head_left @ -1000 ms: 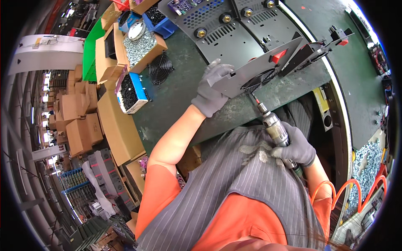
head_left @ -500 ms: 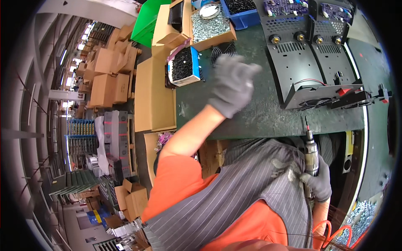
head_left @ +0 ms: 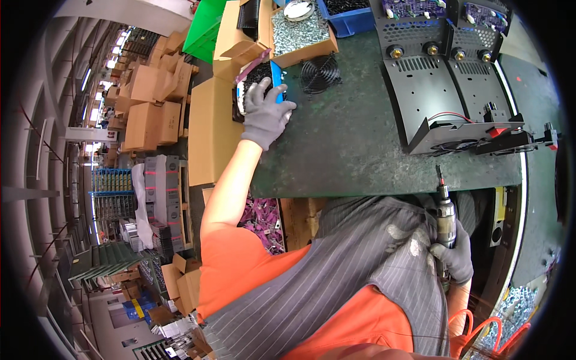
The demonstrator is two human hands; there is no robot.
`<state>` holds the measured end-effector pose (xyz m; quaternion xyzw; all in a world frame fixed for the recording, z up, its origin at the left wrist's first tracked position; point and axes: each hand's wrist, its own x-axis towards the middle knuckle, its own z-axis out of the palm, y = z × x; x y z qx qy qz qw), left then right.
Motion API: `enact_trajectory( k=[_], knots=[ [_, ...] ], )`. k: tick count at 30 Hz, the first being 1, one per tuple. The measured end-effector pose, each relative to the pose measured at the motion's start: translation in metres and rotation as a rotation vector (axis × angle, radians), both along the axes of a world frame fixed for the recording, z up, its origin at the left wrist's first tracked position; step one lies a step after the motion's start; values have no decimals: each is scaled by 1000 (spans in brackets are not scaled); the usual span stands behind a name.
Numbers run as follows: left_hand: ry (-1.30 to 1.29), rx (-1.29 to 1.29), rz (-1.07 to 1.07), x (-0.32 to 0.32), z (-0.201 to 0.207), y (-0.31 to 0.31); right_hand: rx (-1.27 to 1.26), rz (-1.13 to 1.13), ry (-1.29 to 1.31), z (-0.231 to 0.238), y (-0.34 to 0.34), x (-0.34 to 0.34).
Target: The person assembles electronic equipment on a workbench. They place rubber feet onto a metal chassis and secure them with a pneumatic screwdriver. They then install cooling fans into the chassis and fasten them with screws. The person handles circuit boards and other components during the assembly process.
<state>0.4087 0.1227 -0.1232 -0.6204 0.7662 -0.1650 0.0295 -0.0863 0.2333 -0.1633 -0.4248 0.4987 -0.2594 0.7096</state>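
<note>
My left hand [head_left: 265, 117], in a grey glove, is over a small blue-and-white box of small black parts [head_left: 259, 72], probably screws. Its fingers are apart and reach onto the parts, hiding much of the box; I see nothing held in them. Low at the right, my gloved right hand [head_left: 457, 259] is wrapped round a power screwdriver [head_left: 445, 223], whose bit points up and away near the table's front edge. A round black wire fan guard [head_left: 320, 74] lies flat to the right of the small box.
Two dark metal housings [head_left: 420, 90] with circuit boards and fans stand at the right of the green table [head_left: 354, 126]. A carton of silvery screws [head_left: 300, 36] and a blue bin [head_left: 348, 23] sit at the back. Orange hose [head_left: 487, 327] curls by my right forearm.
My left hand has moved left from beside the fan guard to the small box of black parts, uncovering the guard. The right hand with the screwdriver has hardly moved.
</note>
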Motion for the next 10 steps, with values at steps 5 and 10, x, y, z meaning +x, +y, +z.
enact_trajectory(
  k=[5, 10],
  knots=[
    [142, -66, -45, -30, 5, 7, 15, -11, 12, 7, 1, 2],
    [1426, 575, 136, -101, 19, 32, -28, 232, 46, 31, -13, 6]
  ],
)
